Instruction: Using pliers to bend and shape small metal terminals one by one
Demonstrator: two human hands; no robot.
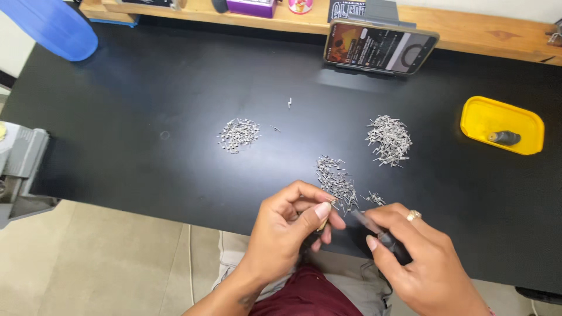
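At the black table's (146,105) near edge, my left hand (290,225) pinches a tiny metal pin between thumb and fingers. My right hand (418,257), with a ring on one finger, grips a thin dark pen-like tool (380,233) whose tip points left at the pinched pin. Just beyond the hands lies a pile of small silver pins (338,182). Two more pin piles sit farther back, one at the left (238,134) and one at the right (389,140).
A yellow tray (497,117) holding a dark cylindrical part stands at the right. A phone (379,47) leans against a wooden shelf (468,32) at the back. A blue plastic object (52,26) lies far left. A few stray pins (289,103) lie mid-table.
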